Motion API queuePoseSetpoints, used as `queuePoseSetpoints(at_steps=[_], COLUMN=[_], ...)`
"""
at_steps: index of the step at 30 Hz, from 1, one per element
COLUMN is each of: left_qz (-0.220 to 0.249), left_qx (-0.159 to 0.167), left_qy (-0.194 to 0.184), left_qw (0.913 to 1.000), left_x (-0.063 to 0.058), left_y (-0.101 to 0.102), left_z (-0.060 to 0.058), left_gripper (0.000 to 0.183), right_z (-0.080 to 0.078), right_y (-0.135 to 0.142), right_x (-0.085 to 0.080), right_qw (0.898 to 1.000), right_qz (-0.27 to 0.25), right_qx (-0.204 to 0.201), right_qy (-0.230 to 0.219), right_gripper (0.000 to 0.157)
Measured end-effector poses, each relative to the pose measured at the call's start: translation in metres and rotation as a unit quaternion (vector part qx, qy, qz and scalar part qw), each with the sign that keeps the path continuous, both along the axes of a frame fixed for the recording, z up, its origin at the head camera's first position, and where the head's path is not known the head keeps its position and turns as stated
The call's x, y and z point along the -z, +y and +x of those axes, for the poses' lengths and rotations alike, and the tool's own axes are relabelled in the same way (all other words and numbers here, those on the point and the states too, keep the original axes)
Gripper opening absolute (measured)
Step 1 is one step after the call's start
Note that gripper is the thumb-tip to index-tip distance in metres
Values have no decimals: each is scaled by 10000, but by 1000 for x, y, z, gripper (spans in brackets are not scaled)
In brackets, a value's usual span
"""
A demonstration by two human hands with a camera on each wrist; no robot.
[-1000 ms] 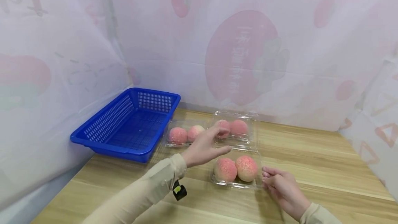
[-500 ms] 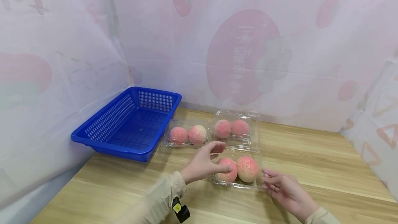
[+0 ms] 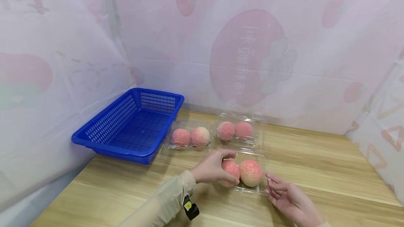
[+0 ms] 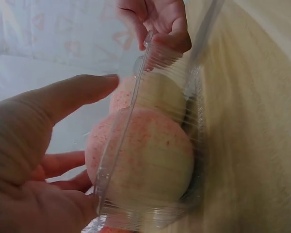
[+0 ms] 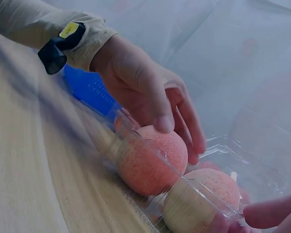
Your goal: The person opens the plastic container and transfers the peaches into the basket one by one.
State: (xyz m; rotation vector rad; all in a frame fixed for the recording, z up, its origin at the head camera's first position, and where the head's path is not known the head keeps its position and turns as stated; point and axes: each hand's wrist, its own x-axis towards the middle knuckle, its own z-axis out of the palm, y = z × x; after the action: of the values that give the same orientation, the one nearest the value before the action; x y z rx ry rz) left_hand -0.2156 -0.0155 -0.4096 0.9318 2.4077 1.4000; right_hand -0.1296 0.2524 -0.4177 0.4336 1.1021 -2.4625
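Two pink-and-cream peaches, a left one and a right one, lie in a clear plastic fruit box near the front of the table. My left hand spans the left peach, thumb on the near side and fingers on the far side. In the left wrist view a gap shows between its thumb and the nearer peach. At the box's right edge, my right hand pinches the rim with its fingertips. Its fingers also show at the box's far end in the left wrist view.
Two more clear boxes with peaches sit behind: one at the back left, one at the back middle. A blue plastic basket stands at the left. Printed white sheeting walls the wooden table.
My left hand has come down and toward me, from above the back middle box to around the left peach in the front box. The right hand stays at the box's right edge.
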Motion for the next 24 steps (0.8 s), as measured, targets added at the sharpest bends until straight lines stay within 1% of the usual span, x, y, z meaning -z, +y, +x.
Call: queuePoseSetpoints(at_steps=[2,5,6,9,12,16,20,24], left_qz=[-316,-822,-972,-1424,-1750,-1991,-2121,-2175], left_qx=[235,661,790,1026,1065,991,847,697], left_qy=[134,342,357,410,445,547,664,689], left_qw=[9991,9938,9915,9836,9778,9734,9713,9711], left_x=[-2,-7,-9,-13,-17,-19,-19,-19], left_y=[1,2,3,4,6,9,10,11], left_z=[-4,-13,-15,-21,-24,-24,-21,-19], left_gripper=[65,39,36,39,39,39,44,46], right_z=[0,1,1,3,3,3,3,3], right_y=[-1,-4,-5,-7,-10,-11,-10,-8], right_x=[1,2,2,3,3,3,4,6], right_qw=[10000,9999,9999,9996,9992,9989,9994,9998], right_qz=[-16,-48,-60,-70,-20,62,117,72], right_qx=[54,122,148,252,373,436,324,190], right_qy=[-16,-40,-59,-115,-143,-139,-51,11], right_gripper=[20,21,21,21,21,20,22,23])
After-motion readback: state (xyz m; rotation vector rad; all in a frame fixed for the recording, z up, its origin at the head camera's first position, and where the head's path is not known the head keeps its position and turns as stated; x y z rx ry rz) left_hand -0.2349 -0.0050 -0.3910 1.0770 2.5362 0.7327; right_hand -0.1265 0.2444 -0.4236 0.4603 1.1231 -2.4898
